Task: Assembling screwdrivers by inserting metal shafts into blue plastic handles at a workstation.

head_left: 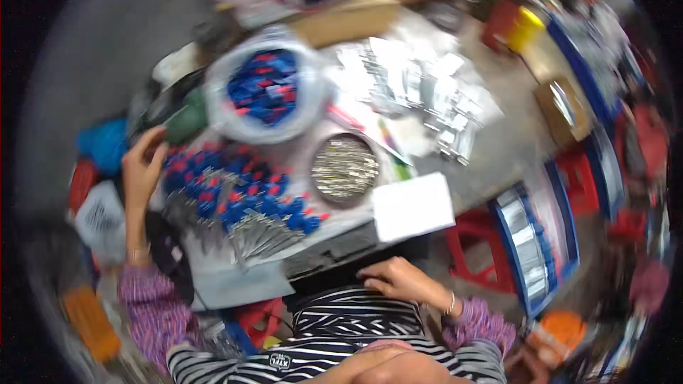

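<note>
The left hand (144, 163) is spread and looks empty, just beside the heaped slim silver pieces with blue-and-red ends (249, 195) on the table's left side. The right hand (405, 281) curls near the waist; blur hides any hold. A white round tub (314, 92) and dark-rimmed round dish (346, 204) border the heap, probably for easy reach.

I'm watching a wide fisheye camera, worn left of its twin on a person's head, looking steeply down from close above a round white tub filled with blue and red pieces (217, 103). It is taking in the wearer's own black-and-white striped top (359, 321) on the tub's near side and a long brown cardboard box (348, 25) beyond it.
</note>
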A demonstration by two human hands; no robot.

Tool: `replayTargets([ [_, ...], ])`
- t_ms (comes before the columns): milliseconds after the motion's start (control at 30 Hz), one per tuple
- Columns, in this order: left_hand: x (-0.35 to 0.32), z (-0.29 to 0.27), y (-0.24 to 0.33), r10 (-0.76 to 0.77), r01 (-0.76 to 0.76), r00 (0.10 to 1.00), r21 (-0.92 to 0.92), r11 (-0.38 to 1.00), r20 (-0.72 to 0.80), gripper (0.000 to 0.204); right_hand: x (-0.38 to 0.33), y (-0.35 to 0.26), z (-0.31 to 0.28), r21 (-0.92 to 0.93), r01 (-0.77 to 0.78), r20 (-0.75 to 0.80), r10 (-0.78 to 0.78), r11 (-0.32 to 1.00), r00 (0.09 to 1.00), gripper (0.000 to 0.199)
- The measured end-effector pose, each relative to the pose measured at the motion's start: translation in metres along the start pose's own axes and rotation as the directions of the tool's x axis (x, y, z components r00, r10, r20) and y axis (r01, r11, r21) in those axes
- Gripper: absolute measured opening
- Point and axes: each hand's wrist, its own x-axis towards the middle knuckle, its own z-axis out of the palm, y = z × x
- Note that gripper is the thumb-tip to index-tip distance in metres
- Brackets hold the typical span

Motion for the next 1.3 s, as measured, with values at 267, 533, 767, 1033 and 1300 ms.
replayTargets([
  [267,0.023,0.064,0.063,0.402,-0.448,0.876,0.139,0.883,0.267,0.033,-0.044,0.016,-0.110,-0.016,-0.028,-0.572,0.014,0.999,0.820,0.020],
  [533,0.006,0.070,0.079,0.355,-0.418,0.887,0.186,0.889,0.295,0.035,0.018,0.048,-0.214,-0.025,-0.259,-0.838,0.121,0.966,0.531,0.046],
  [767,-0.002,0.074,0.089,0.323,-0.401,0.892,0.225,0.888,0.316,0.038,0.032,0.079,-0.219,-0.083,-0.249,-0.855,0.059,0.965,0.516,0.049],
  [1033,-0.017,0.072,0.098,0.288,-0.345,0.934,0.322,0.882,0.211,0.031,-0.018,0.053,-0.180,0.333,0.221,-0.856,0.195,0.917,0.479,0.048],
  [1300,-0.049,0.105,0.160,0.140,0.174,0.826,-0.483,0.858,0.546,0.027,-0.027,0.004,-0.062,0.955,0.149,-0.236,0.353,0.256,0.906,0.019],
])
